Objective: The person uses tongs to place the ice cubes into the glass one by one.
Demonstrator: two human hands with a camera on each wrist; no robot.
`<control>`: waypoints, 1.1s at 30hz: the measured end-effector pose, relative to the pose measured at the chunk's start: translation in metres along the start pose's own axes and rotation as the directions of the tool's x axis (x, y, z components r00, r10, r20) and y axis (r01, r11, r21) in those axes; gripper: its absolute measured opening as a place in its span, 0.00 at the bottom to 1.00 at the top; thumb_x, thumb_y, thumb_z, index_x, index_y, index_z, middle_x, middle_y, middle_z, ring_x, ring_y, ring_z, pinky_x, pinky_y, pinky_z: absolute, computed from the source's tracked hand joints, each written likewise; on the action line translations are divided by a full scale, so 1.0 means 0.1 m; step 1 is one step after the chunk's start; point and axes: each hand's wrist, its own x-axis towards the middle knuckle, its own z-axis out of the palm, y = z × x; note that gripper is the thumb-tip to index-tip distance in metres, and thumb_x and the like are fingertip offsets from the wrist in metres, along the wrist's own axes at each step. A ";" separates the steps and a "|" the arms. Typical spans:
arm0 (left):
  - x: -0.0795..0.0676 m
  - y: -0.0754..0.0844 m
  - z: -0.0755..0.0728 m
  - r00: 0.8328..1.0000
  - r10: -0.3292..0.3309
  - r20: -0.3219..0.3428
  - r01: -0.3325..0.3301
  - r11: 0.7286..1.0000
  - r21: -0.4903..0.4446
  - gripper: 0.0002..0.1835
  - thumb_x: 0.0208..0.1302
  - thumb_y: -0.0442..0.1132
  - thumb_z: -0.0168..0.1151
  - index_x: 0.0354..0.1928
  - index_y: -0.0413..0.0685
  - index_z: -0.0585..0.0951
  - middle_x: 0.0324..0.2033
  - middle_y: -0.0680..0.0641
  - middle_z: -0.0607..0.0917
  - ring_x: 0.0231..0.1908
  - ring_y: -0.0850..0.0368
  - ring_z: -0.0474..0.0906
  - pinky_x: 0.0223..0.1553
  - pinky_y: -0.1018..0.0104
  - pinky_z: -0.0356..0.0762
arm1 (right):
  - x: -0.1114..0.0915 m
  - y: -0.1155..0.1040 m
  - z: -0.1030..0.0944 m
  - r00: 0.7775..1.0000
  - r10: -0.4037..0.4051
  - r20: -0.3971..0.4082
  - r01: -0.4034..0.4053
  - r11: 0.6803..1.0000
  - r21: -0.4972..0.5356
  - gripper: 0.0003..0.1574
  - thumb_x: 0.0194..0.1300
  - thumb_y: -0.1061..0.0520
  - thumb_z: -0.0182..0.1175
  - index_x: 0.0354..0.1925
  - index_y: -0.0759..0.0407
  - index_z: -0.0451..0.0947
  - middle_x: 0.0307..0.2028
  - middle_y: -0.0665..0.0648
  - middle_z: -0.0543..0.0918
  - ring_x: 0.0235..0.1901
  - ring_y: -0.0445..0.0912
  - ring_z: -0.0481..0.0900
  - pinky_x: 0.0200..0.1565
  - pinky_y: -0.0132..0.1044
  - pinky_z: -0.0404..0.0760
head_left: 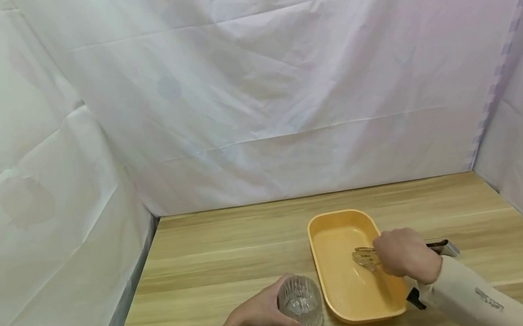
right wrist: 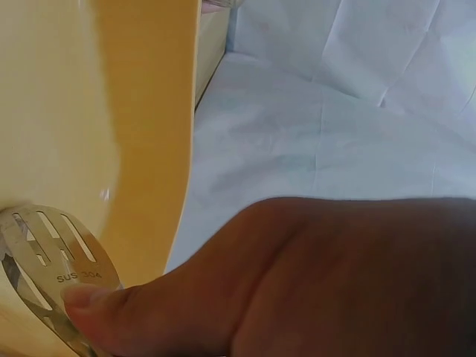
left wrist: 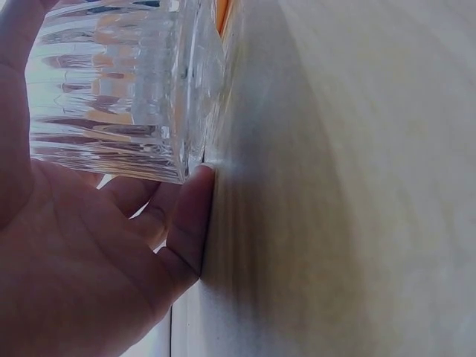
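Note:
In the head view a clear ribbed drinking glass (head_left: 300, 301) stands on the table, left of a yellow rectangular tray (head_left: 318, 267). My left hand (head_left: 262, 308) holds the glass from its left side, thumb on the near side and fingers reaching behind. The left wrist view shows the glass's ridged wall (left wrist: 104, 97) against the hand, with the little finger low by its base. My right hand (head_left: 404, 255) grips metal tongs (head_left: 364, 256) over the tray's right edge. Their slotted head (right wrist: 63, 256), stamped SUS 304, hangs inside the tray; I cannot tell whether they hold anything.
Everything stands on a wood-grain table (head_left: 217, 243). White cloth (head_left: 270, 83) hangs behind it and along both sides. The tongs' rear end (head_left: 447, 248) sticks out to the right of the right hand.

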 end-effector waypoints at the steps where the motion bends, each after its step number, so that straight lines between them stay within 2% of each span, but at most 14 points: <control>1: 0.00 0.00 0.00 1.000 0.000 -0.002 0.000 1.000 -0.002 0.45 0.45 0.44 0.82 0.65 0.70 0.66 0.55 0.59 0.77 0.58 0.63 0.72 0.60 0.64 0.66 | 0.01 0.00 -0.01 1.000 0.007 0.004 -0.007 1.000 0.005 0.18 0.57 0.64 0.63 0.18 0.56 0.66 0.14 0.51 0.63 0.15 0.43 0.60 0.18 0.35 0.62; 12: -0.01 0.02 -0.01 1.000 0.029 0.007 -0.029 1.000 -0.007 0.45 0.46 0.42 0.81 0.66 0.65 0.66 0.56 0.56 0.76 0.59 0.60 0.72 0.60 0.64 0.67 | 0.06 0.00 -0.03 0.997 0.040 0.060 -0.043 0.997 0.056 0.16 0.59 0.63 0.61 0.19 0.57 0.67 0.15 0.52 0.66 0.16 0.44 0.63 0.19 0.36 0.64; 21: -0.01 0.04 -0.02 1.000 0.031 -0.002 -0.031 1.000 -0.002 0.45 0.46 0.43 0.81 0.66 0.66 0.66 0.56 0.56 0.77 0.58 0.60 0.72 0.60 0.64 0.67 | 0.13 0.03 -0.05 0.996 0.016 0.084 -0.023 0.997 0.077 0.14 0.60 0.63 0.62 0.22 0.58 0.69 0.16 0.53 0.68 0.16 0.44 0.65 0.20 0.37 0.65; 27: -0.01 0.02 -0.02 1.000 0.020 0.001 -0.020 1.000 -0.016 0.45 0.46 0.43 0.81 0.66 0.66 0.66 0.56 0.56 0.77 0.58 0.61 0.72 0.60 0.64 0.67 | 0.18 0.05 -0.06 0.995 -0.007 0.102 -0.005 0.994 0.112 0.14 0.62 0.66 0.59 0.22 0.58 0.69 0.15 0.53 0.65 0.16 0.44 0.61 0.20 0.37 0.62; 33: 0.00 0.01 0.00 0.999 0.038 0.007 -0.038 0.999 -0.026 0.45 0.46 0.43 0.81 0.66 0.65 0.66 0.56 0.56 0.77 0.58 0.62 0.72 0.61 0.65 0.67 | 0.22 0.08 -0.01 0.996 -0.017 0.091 0.005 0.992 0.124 0.16 0.64 0.62 0.62 0.22 0.57 0.68 0.15 0.52 0.64 0.16 0.43 0.61 0.20 0.37 0.61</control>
